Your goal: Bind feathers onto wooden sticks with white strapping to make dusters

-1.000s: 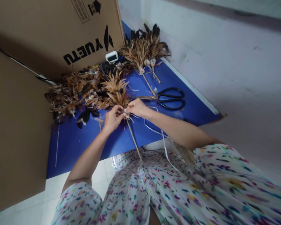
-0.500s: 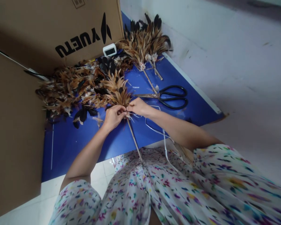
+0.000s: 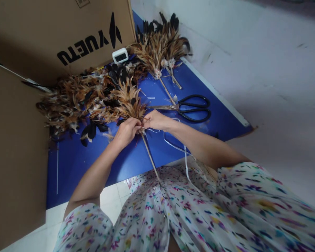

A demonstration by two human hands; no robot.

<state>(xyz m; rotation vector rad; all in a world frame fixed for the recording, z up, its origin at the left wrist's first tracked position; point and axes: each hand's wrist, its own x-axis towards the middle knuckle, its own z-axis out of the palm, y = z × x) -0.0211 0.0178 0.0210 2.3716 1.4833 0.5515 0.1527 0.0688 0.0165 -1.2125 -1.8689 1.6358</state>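
Observation:
A feather duster [image 3: 130,99] with brown feathers lies over the blue table, its thin stick [image 3: 151,157] running back to my clothing. My left hand [image 3: 127,132] is closed in a pinch round the base of the feathers, where they meet the stick. Close beside it, my right hand [image 3: 154,120] is also pinched at the feather base; what its fingertips hold is hidden. A thin white string [image 3: 185,155] trails from the binding, loops under my right forearm and hangs over the table edge.
Black-handled scissors [image 3: 193,108] lie right of the duster. Finished-looking feather dusters [image 3: 160,49] rest at the back by the wall. A heap of loose feathers [image 3: 76,98] spreads on the left, beside a cardboard box [image 3: 55,28] and a small white digital clock [image 3: 120,55].
Both hands stay at the feather base with small finger movements. A strand of white string now shows stretched across the binding below my fingers. The view has shifted slightly.

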